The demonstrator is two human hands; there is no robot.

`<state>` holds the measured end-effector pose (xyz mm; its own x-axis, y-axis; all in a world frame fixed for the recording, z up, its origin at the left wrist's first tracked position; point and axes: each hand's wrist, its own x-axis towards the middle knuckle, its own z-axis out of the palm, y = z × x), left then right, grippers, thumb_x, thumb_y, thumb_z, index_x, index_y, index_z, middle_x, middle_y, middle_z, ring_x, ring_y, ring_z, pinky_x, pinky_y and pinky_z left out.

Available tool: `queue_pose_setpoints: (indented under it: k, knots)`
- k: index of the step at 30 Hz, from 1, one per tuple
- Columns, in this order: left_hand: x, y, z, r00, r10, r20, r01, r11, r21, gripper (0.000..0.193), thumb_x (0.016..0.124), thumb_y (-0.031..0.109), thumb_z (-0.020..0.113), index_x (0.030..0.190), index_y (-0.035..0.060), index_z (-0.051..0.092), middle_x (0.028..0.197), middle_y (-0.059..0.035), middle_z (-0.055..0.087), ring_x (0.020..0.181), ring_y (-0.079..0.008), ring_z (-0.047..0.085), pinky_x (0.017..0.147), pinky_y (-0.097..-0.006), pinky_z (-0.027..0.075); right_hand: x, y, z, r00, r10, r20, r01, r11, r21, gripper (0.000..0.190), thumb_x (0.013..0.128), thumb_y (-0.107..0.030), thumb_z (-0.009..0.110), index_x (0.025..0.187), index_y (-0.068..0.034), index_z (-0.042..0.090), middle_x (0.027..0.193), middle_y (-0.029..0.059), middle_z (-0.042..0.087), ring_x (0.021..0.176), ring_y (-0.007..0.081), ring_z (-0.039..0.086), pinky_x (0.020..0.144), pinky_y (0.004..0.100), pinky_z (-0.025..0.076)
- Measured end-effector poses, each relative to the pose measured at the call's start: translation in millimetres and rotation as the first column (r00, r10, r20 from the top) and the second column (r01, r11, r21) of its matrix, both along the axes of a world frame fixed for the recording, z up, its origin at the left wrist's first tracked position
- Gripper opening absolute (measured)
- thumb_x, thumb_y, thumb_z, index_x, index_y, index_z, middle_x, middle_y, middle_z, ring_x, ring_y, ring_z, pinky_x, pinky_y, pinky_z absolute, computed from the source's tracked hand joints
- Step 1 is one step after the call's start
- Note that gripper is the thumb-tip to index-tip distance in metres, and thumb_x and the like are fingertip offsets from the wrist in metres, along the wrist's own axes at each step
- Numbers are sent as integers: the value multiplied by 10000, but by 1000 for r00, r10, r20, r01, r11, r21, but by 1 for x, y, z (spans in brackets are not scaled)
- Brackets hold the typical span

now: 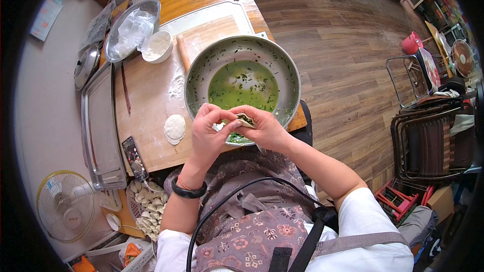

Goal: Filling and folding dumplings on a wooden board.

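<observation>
Between my two hands is a folded dumpling wrapper (245, 120) with dark green filling showing in its opening. My left hand (211, 128) pinches its left edge with thumb and fingertips. From the right, my right hand (264, 126) cups and grips it. Both hands are over the near rim of a large steel bowl (291, 71) holding green liquid (242, 87) with chopped greens. A flat round wrapper (174, 129) lies on the wooden board (151, 121), left of my left hand.
A rolling pin (183, 53) rests beside the steel bowl. Behind stand a white bowl of flour (157, 47) and a metal basin with plastic bags (134, 30). Left are chopsticks (126, 88), a steel tray (102, 128) and a phone (135, 158). Several finished dumplings (151, 207) fill a basket below.
</observation>
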<state>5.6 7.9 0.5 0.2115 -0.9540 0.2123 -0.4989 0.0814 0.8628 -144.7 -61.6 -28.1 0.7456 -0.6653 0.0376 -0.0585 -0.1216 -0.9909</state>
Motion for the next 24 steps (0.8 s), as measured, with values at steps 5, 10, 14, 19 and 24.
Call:
queue_pose_setpoints:
  k: [5, 10, 14, 19, 24]
  knots:
    - [13, -2, -4, 990, 33, 140, -32, 999, -11, 119, 713, 70, 712, 811, 51, 646, 832, -40, 564, 816, -153, 535, 710, -243, 428, 10, 6, -3, 988, 31, 152, -52, 989, 137, 462, 814, -92, 626, 1237, -54, 444, 1070, 92, 596, 962, 171, 585, 850, 280, 449]
    - [5, -15, -20, 978, -10, -209, 16, 1000, 27, 119, 766, 70, 681, 864, 21, 634, 838, -43, 585, 769, -122, 561, 698, -247, 454, -1, -1, -11, 979, -156, 129, 113, 950, 289, 404, 851, -29, 565, 1233, -24, 435, 1093, 53, 550, 973, 130, 546, 859, 262, 452]
    - [2, -14, -17, 972, 5, -236, 7, 999, 52, 175, 782, 90, 683, 934, 9, 651, 805, -29, 591, 707, -73, 559, 636, -213, 473, 1, 2, -9, 983, -143, 119, 96, 937, 335, 315, 897, -29, 510, 1207, -7, 459, 1073, 53, 558, 971, 113, 550, 857, 255, 464]
    - [5, -10, -10, 975, 17, -222, 3, 996, 91, 151, 769, 96, 695, 896, 20, 669, 781, -44, 598, 686, -89, 567, 628, -222, 478, 3, 3, -13, 993, -105, 48, 90, 964, 249, 330, 894, -44, 524, 1214, -7, 456, 1059, 58, 571, 952, 115, 566, 842, 249, 472]
    - [6, -9, -13, 984, 6, -176, 6, 997, 72, 130, 756, 90, 698, 868, 28, 677, 769, -72, 606, 673, -118, 580, 622, -238, 484, 4, 5, -13, 992, -119, 32, 109, 967, 229, 347, 891, -47, 530, 1226, -5, 450, 1052, 65, 580, 943, 116, 576, 835, 249, 475]
